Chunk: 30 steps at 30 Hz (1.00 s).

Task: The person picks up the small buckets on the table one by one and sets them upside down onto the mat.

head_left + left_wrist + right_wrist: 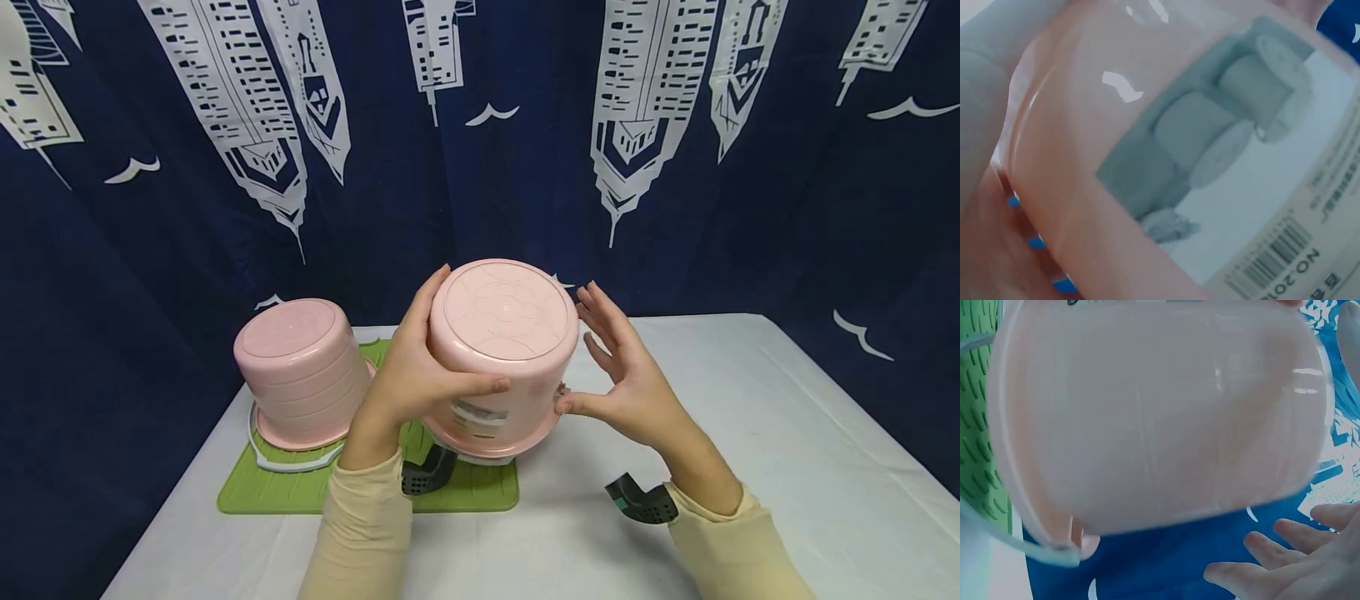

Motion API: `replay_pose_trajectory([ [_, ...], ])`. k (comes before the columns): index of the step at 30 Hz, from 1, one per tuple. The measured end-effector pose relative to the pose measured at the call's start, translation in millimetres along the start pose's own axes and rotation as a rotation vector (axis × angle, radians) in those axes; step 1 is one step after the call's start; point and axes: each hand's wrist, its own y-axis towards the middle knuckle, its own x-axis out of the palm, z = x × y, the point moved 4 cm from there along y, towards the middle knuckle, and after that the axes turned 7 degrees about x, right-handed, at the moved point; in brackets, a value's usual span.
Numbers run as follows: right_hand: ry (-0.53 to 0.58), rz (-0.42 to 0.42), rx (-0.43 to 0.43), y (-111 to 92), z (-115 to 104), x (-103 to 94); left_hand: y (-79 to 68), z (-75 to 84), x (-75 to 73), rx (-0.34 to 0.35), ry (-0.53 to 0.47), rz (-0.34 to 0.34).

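A pink plastic bucket [504, 321], upside down with its base up, is held over the right part of the green mat [480, 497]. My left hand [405, 375] grips its left side, the thumb across the front wall. A printed label with a barcode [1229, 144] on the wall fills much of the left wrist view. To the right, my right hand [637, 392] has its fingers spread; the thumb tip is right at the wall, and the fingers stand apart from it in the right wrist view. The pale handle [1022, 540] hangs at the rim.
A second pink bucket [307, 375] stands upside down on the mat's left part, its white handle [292, 464] lying in front. The mat is on a white-covered table [750, 467]. Behind hangs a dark blue curtain [510, 192] with white building prints.
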Motion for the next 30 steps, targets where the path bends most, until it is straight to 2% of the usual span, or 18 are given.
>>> replay_pose_trajectory([
  [4, -0.012, 0.002, 0.017, -0.5, 0.9, -1.2, 0.3, -13.8, -5.3, -0.056, 0.038, 0.052],
  [10, -0.025, 0.004, 0.015, -0.3, 0.8, -1.5, 1.7, -46.6, 4.1, -0.12, 0.169, 0.078],
  [15, -0.036, 0.01, 0.013, 0.0, 0.7, -3.7, -0.8, -68.3, 4.8, -0.186, 0.192, 0.109],
  [20, -0.044, 0.007, 0.037, 0.5, 1.0, -4.8, -5.9, -85.1, -6.4, -0.263, 0.162, 0.145],
  [26, -0.08, 0.011, 0.059, -0.3, 1.8, -5.1, -13.8, -99.8, -24.3, -0.38, 0.154, 0.139],
  [30, -0.099, 0.011, 0.056, 0.1, 1.8, -5.5, -16.5, -105.3, -35.8, -0.404, 0.143, 0.153],
])
